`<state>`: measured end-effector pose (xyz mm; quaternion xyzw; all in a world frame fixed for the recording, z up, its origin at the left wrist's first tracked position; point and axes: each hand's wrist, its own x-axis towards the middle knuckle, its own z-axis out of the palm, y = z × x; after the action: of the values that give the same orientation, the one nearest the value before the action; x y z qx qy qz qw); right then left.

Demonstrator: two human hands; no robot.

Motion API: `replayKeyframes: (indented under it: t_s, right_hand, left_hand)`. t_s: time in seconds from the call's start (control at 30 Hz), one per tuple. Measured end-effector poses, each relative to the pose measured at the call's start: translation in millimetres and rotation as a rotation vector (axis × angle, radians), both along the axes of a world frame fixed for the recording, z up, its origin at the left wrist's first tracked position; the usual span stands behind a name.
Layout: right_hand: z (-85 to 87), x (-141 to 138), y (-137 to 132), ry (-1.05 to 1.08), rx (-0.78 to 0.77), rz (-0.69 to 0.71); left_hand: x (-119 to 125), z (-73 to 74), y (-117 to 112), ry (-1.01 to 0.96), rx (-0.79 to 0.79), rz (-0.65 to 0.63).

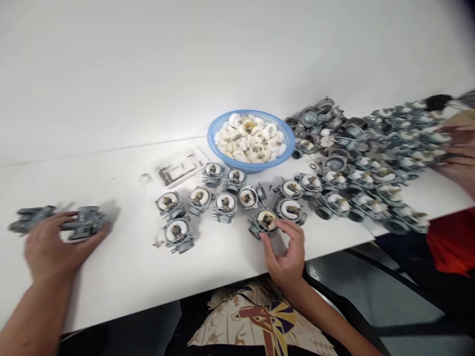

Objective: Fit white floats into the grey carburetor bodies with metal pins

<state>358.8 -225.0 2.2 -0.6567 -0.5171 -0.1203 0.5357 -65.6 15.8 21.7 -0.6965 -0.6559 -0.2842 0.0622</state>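
On the left of the table, my left hand [55, 244] has its thumb and fingers around a grey metal carburetor [88, 222]. Another grey carburetor [31, 217] lies just behind the fingers; its lower edge is partly covered. My right hand [285, 249] pinches a carburetor [265, 222] with a cream float facing up, near the middle of the table. Beside it sits another carburetor [291, 211] with a white float. Several more float-side-up carburetors [224, 206] stand between the two hands, with small loose metal parts [159, 240] at the left edge of that group.
Behind them stands a blue plastic basket [214, 143] full of white floats. A white tray [178, 167] with thin metal parts is to its left. Many carburetors [356, 143] are piled and lined up on the right, where another person's hands [458, 158] reach in.
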Motion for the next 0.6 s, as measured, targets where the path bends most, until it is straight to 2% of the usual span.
replayKeyframes:
  t_s: [0.07,0.13,0.2,0.4,0.5,0.6]
  right_hand:
    - [-0.8,1.8,-0.1,-0.014,0.003,-0.003]
    - [-3.1,3.9,-0.1,0.001,-0.006,-0.014]
    - [-5.7,5.6,0.1,0.020,-0.009,-0.001]
    - [-6.3,7.3,2.6,0.009,0.163,0.123]
    - [-4.5,7.3,3.9,-0.005,0.183,0.140]
    - [-3.5,7.3,3.7,-0.007,0.194,0.152]
  left_hand:
    - [-8.5,-2.8,1.5,-0.008,0.097,-0.039]
    - [-10.1,-5.7,2.9,-0.026,0.051,-0.103]
    - [-7.9,-6.9,3.2,-0.098,0.000,-0.113]
    - [-2.5,-7.6,-2.4,-0.310,-0.088,-0.099]
    - [5.1,-11.2,-7.4,-0.502,-0.096,-0.087]
    - [22.1,-14.4,-13.7,-0.859,-0.119,-0.058]
